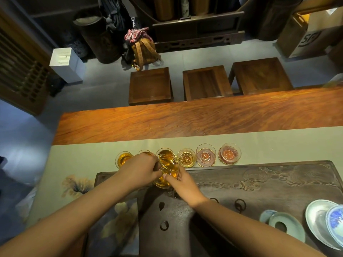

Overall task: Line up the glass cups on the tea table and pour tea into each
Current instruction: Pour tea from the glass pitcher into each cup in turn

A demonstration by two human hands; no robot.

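Six cups stand in a row on the cloth (pixel 78 160), in the middle of the frame, just above the top edge of the tray (pixel 278 182). From the left: cup one (pixel 124 158) holds amber tea, cup two (pixel 145 152) is mostly hidden behind the left hand (pixel 140 171), cup three (pixel 166 153) holds tea, cup four (pixel 186 158) has bubbling tea in it, cup five (pixel 206 155) and cup six (pixel 229 153) look pinkish and seem to hold no tea. Each cup sits just beside the next.

A pitcher (pixel 168 170) of amber tea is tilted to the right, and its spout is over the rim of cup four. The left hand is curled round the left side of the pitcher. The right hand (pixel 182 182) touches the lower side of the pitcher, with the thumb and fingers bent against the glass.

At the lower right of the frame, on the tray, lie a lid (pixel 286 226) and a bowl (pixel 323 225) with blue pattern. The cloth lies on the table (pixel 185 119). Above the table, in the upper middle, three stools (pixel 206 82) stand on the floor, and a bag (pixel 143 49) stands further up
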